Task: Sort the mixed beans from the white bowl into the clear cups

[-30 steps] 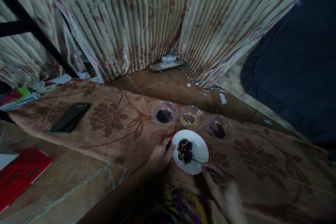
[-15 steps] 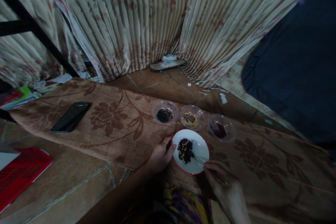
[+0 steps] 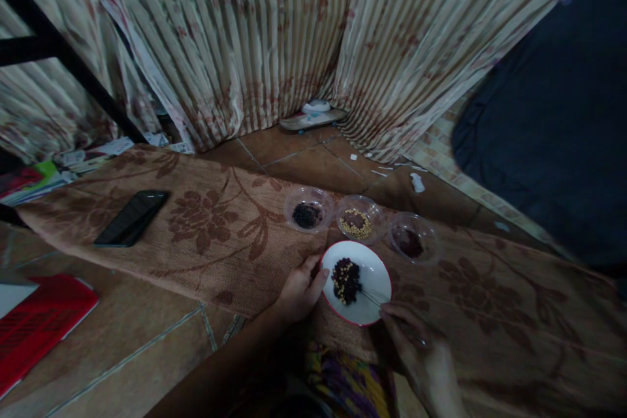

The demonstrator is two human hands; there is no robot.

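A white bowl with a red rim (image 3: 375, 274) stands on the cloth-covered bench, with a mixed heap of dark and yellow beans (image 3: 347, 281) on its left side. My left hand (image 3: 301, 289) grips the bowl's left rim, thumb over the edge. In my right hand (image 3: 416, 339) is a pair of thin metal tweezers (image 3: 371, 298), fingers closed around them, tips at the heap's right edge. Behind the bowl three clear plastic cups stand in a row: one with black beans (image 3: 306, 214), one with yellow beans (image 3: 356, 224), one with dark red beans (image 3: 410, 243).
A dark phone (image 3: 132, 219) lies on the patterned brown cloth (image 3: 235, 268) to the left. Striped curtains (image 3: 274, 32) hang behind the bench. A red and white item (image 3: 44, 320) is at lower left, and a skateboard-like board (image 3: 313, 119) rests on the floor behind.
Hardly anything differs. Both hands, the bowl and the tweezers stay almost in place, with the tweezer tips still at the heap.
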